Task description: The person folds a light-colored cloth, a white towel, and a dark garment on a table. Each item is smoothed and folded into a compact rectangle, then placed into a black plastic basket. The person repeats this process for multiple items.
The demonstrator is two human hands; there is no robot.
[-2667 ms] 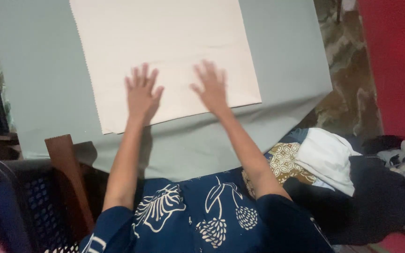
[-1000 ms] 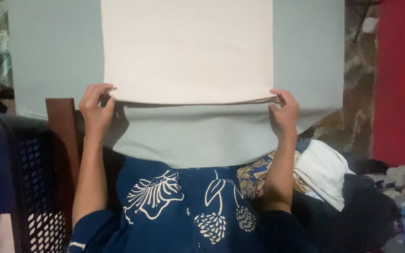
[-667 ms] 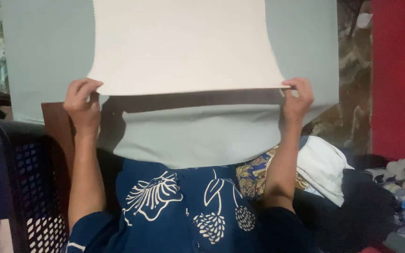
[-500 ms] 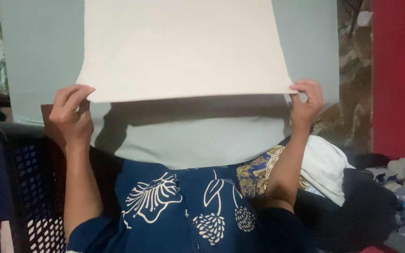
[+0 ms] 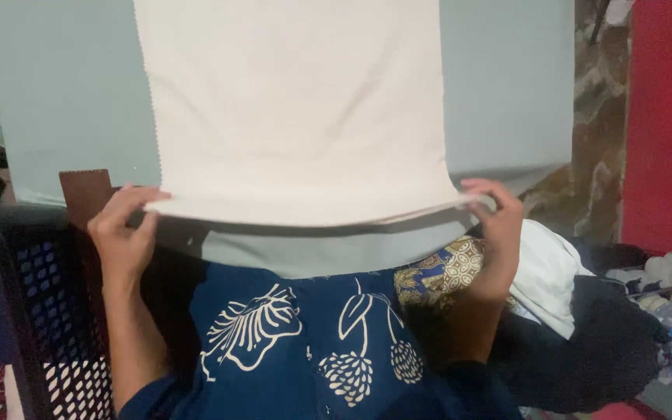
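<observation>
Fingers of my left hand (image 5: 122, 233) and right hand (image 5: 495, 229) pinch the cream cloth (image 5: 297, 117)'s near corners, at 9 and 3 o'clock, above the grey-green cloth (image 5: 64, 101).

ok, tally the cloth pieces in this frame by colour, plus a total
cream fabric sheet, both near corners pinched by left hand and right hand: 1
grey-green fabric sheet underneath: 1
white folded cloth: 1
brown-patterned cloth: 1
Total: 4

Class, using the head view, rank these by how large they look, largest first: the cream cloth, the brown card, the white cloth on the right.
1. cream cloth
2. white cloth, partly hidden
3. brown card, mostly hidden, so its true size is unsure
</observation>
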